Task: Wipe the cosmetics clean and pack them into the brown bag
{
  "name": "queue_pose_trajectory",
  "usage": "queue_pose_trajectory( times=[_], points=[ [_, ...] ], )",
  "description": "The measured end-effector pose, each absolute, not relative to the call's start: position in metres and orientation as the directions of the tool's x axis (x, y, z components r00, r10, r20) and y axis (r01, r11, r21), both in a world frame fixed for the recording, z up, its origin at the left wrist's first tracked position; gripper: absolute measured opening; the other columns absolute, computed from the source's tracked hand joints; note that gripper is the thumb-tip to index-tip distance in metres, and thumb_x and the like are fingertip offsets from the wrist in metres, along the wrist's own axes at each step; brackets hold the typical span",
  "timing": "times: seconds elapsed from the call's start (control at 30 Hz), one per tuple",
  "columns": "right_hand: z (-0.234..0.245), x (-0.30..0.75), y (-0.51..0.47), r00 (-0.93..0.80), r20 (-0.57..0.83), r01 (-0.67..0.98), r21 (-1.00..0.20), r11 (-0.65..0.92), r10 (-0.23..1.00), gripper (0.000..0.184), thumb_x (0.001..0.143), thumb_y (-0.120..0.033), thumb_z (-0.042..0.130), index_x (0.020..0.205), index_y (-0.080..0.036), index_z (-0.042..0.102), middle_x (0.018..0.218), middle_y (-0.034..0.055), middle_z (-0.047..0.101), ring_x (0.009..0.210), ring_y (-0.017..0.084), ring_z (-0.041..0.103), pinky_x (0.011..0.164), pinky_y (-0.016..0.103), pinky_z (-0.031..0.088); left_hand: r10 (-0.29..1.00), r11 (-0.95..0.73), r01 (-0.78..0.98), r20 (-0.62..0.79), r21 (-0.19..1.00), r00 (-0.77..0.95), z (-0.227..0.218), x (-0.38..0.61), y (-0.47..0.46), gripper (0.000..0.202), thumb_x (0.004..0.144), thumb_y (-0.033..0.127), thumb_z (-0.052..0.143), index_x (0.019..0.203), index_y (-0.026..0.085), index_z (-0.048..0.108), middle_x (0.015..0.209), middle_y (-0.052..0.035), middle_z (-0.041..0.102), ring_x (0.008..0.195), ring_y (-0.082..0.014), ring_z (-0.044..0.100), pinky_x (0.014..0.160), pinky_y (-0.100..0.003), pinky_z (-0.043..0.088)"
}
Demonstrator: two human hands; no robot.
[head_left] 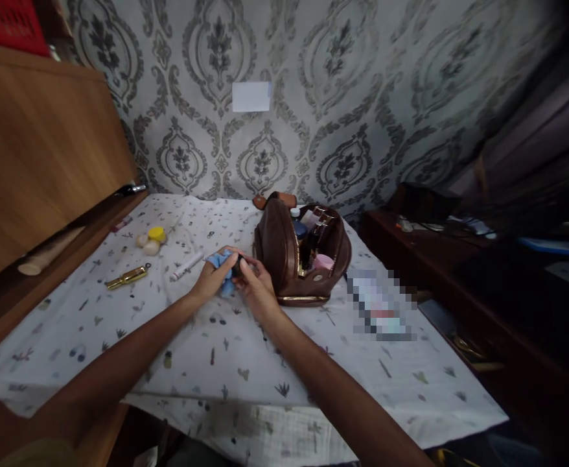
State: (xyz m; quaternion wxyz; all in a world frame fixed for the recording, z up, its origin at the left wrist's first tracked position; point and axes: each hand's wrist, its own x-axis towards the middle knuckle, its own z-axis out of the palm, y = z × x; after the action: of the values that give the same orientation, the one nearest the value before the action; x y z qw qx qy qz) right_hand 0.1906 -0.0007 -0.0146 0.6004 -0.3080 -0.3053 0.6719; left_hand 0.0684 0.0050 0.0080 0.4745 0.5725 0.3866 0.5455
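Observation:
My left hand (215, 275) is closed around a crumpled light blue cloth (227, 287). Pinched in the fingers of my right hand (259, 287) is a small dark object (238, 264), pressed against the cloth; its kind is hard to make out. Both hands meet above the table, just left of a brown leather bag (277, 266). The bag gapes unzipped, showing a pink-lidded jar (323, 261), a white cap and other small items inside. A white tube-like stick (187, 266) lies left of my hands.
A gold tube (127, 277) and a yellow-lidded item (157, 234) beside pale rounded pieces lie at the left of the cloth-covered table (245, 363). A blurred-out flat item (379, 305) rests right of the bag. A wooden cabinet (46, 149) borders the left, dark furniture the right.

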Motion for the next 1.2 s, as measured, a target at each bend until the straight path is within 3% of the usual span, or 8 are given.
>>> queue_pose_trajectory(
  times=[0.1,0.2,0.4,0.53,0.67,0.93,1.07,1.2],
  points=[
    [-0.016,0.191,0.002,-0.139,-0.088,-0.651,-0.743,-0.158,0.986,0.045,0.055,-0.030,0.092,0.087,-0.020,0.061,0.074,-0.0038,0.069,0.064,0.010,0.065,0.061,0.022,0.053,0.945,-0.326,0.001,0.326,0.946,-0.016,0.006,0.068,0.004,0.032,0.081,0.051,0.068,0.090,0.021,0.068,0.075,-0.0001,0.060,0.069,-0.0127,0.055,0.061,-0.021,0.046],
    [-0.014,0.194,0.001,-0.169,-0.112,-0.652,-0.733,-0.197,0.979,0.042,0.051,-0.025,0.093,0.080,-0.019,0.063,0.072,-0.0042,0.069,0.065,0.010,0.065,0.063,0.021,0.052,0.961,-0.277,-0.060,0.276,0.959,-0.018,0.003,0.068,0.006,0.032,0.079,0.051,0.070,0.089,0.021,0.067,0.070,0.0017,0.056,0.061,-0.0111,0.051,0.054,-0.020,0.043],
    [-0.005,0.199,-0.003,-0.312,-0.131,-0.631,-0.711,-0.309,0.941,0.032,0.065,-0.039,0.087,0.082,-0.018,0.070,0.076,0.0002,0.073,0.064,0.011,0.066,0.057,0.022,0.050,0.984,-0.130,-0.325,0.163,0.937,0.076,0.009,0.063,0.012,0.042,0.070,0.058,0.073,0.084,0.018,0.071,0.081,-0.0032,0.067,0.072,-0.0148,0.063,0.065,-0.024,0.051],
    [-0.007,0.199,-0.003,-0.334,-0.121,-0.634,-0.705,-0.318,0.935,0.030,0.068,-0.041,0.084,0.081,-0.018,0.071,0.075,0.0017,0.074,0.067,0.014,0.069,0.059,0.023,0.053,0.955,-0.148,-0.243,0.202,0.959,0.216,0.012,0.058,0.010,0.038,0.073,0.050,0.073,0.096,0.019,0.074,0.088,-0.0049,0.072,0.085,-0.0187,0.067,0.080,-0.028,0.052],
    [-0.009,0.197,-0.002,-0.286,-0.121,-0.655,-0.700,-0.286,0.951,0.031,0.064,-0.038,0.088,0.079,-0.018,0.069,0.074,0.0003,0.073,0.068,0.013,0.069,0.064,0.023,0.055,0.934,-0.293,-0.071,0.302,0.953,0.191,0.014,0.056,0.007,0.036,0.075,0.045,0.072,0.099,0.019,0.073,0.092,-0.0045,0.071,0.085,-0.0187,0.063,0.081,-0.028,0.049],
    [-0.015,0.192,-0.003,-0.106,-0.041,-0.603,-0.791,-0.097,0.993,0.045,0.054,-0.030,0.091,0.084,-0.023,0.060,0.074,-0.0058,0.067,0.070,0.012,0.066,0.067,0.025,0.054,0.929,-0.337,0.004,0.332,0.941,0.161,0.019,0.060,0.003,0.029,0.078,0.046,0.068,0.091,0.021,0.069,0.085,-0.0021,0.064,0.078,-0.0163,0.056,0.073,-0.024,0.046],
    [-0.021,0.192,-0.002,-0.021,0.165,-0.341,-0.928,0.148,0.986,0.038,0.062,-0.027,0.084,0.091,-0.022,0.060,0.084,-0.0032,0.066,0.073,0.013,0.062,0.072,0.028,0.053,0.925,-0.343,-0.026,0.342,0.939,0.166,0.016,0.059,0.005,0.027,0.080,0.044,0.067,0.092,0.020,0.068,0.083,-0.0013,0.062,0.075,-0.0148,0.054,0.071,-0.023,0.044],
    [-0.026,0.194,-0.003,0.004,0.362,-0.069,-0.930,0.362,0.932,0.037,0.068,-0.024,0.078,0.102,-0.023,0.062,0.096,0.0002,0.063,0.076,0.015,0.061,0.076,0.032,0.054,0.945,-0.284,-0.076,0.292,0.956,0.146,0.010,0.058,0.009,0.028,0.078,0.044,0.068,0.091,0.020,0.066,0.078,0.0009,0.059,0.070,-0.0131,0.052,0.067,-0.022,0.043]
  ],
)
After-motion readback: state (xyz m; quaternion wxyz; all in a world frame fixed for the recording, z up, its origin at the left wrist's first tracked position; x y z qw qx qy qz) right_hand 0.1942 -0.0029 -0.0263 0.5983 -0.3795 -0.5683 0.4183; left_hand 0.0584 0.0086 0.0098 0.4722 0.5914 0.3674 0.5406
